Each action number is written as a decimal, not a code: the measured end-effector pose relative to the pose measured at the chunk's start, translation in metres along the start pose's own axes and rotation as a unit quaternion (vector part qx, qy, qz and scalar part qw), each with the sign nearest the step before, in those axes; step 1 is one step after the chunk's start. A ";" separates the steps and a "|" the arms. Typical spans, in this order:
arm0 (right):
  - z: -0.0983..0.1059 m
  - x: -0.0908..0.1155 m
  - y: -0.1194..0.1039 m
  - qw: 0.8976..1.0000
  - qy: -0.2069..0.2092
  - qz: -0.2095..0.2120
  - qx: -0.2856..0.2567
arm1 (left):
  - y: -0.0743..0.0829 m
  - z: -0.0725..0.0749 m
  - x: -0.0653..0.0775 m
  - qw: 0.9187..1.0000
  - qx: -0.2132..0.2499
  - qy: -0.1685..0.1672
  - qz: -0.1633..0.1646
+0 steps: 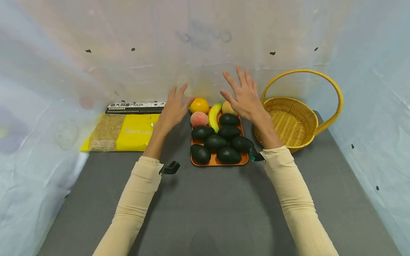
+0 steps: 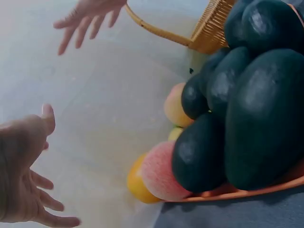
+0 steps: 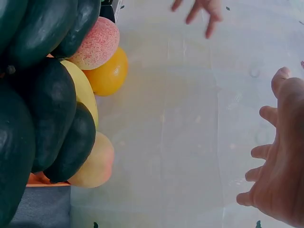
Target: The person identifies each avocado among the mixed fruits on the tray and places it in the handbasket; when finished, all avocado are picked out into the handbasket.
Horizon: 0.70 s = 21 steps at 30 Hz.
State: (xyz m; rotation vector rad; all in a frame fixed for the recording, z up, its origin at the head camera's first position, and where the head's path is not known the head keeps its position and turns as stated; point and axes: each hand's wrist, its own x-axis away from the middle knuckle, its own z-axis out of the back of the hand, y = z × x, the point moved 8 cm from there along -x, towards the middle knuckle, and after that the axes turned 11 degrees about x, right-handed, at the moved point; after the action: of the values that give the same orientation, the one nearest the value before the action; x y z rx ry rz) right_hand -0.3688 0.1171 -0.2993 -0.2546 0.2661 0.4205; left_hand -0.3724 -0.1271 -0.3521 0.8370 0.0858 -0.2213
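Note:
Both hands are raised with fingers spread, holding nothing. In the head view the left hand (image 1: 174, 110) hovers left of an orange tray (image 1: 214, 163), its thumb overlapping an orange (image 1: 199, 105). The right hand (image 1: 246, 97) is above the tray's far right corner, near a pale peach (image 1: 229, 108). Several dark green avocados (image 1: 215, 143) fill most of the tray. A banana (image 1: 214, 116) lies among the fruit at the back, beside a pinkish-red peach (image 1: 199, 119). In the right wrist view the right hand (image 3: 280, 152) stands apart from the fruit, fingers extended.
A yellow wicker basket (image 1: 288, 121) with a tall handle stands right of the tray. On the left lie a yellow pasta bag (image 1: 137, 131) and a black-and-white pasta box (image 1: 136, 107). Pale sheeting (image 1: 205, 42) encloses the grey table (image 1: 205, 206) at the back and sides.

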 end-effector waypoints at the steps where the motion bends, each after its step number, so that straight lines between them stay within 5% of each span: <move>1: 0.000 0.000 -0.001 1.000 -0.002 0.003 -0.001 | -0.005 -0.001 0.000 1.000 0.012 0.004 0.010; 9: 0.010 0.007 -0.004 1.000 -0.001 0.020 -0.017 | -0.037 -0.019 -0.008 0.997 0.064 0.038 0.002; 14: 0.019 0.015 -0.010 0.998 0.002 0.045 -0.039 | -0.060 -0.028 -0.013 0.994 0.083 0.048 0.044; 21: 0.034 0.035 -0.003 0.996 -0.003 0.048 -0.071 | -0.100 -0.061 -0.018 0.966 0.221 0.001 0.135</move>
State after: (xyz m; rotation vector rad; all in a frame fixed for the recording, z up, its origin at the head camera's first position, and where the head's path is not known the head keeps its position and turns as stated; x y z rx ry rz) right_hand -0.3301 0.1369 -0.2777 -0.3813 0.2440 0.5367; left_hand -0.4115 -0.1438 -0.4626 1.2810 -0.0808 0.0210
